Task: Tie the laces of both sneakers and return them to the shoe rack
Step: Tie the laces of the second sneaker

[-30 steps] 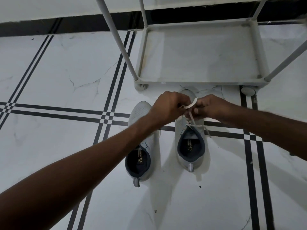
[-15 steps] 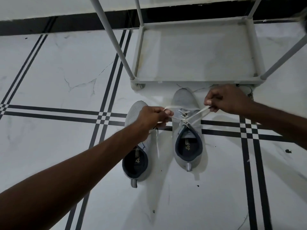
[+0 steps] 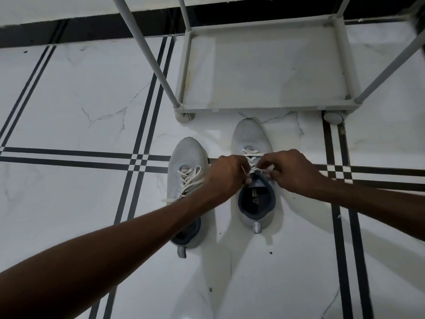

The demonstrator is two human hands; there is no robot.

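Note:
Two light grey sneakers stand side by side on the floor, toes pointing at the rack. Over the right sneaker (image 3: 250, 137), my left hand (image 3: 226, 174) and my right hand (image 3: 288, 170) meet at the top eyelets, each pinching a white lace end (image 3: 251, 161) just above the tongue. The left sneaker (image 3: 187, 155) lies partly under my left forearm, its white laces (image 3: 188, 180) loose and trailing off to the left side. The shoe rack (image 3: 253, 109) stands directly beyond the toes, its bottom shelf bare.
White marble floor tiles with black double stripes (image 3: 142, 125) run all around. Grey rack poles (image 3: 147, 54) rise at a slant on the left and right. A round rack foot (image 3: 332, 117) sits near the right sneaker's toe. A dark skirting runs along the back wall.
Half a second ago my hands were spread apart, pulling the right sneaker's lace ends taut sideways. Now both have come together over the tongue, still holding the lace ends.

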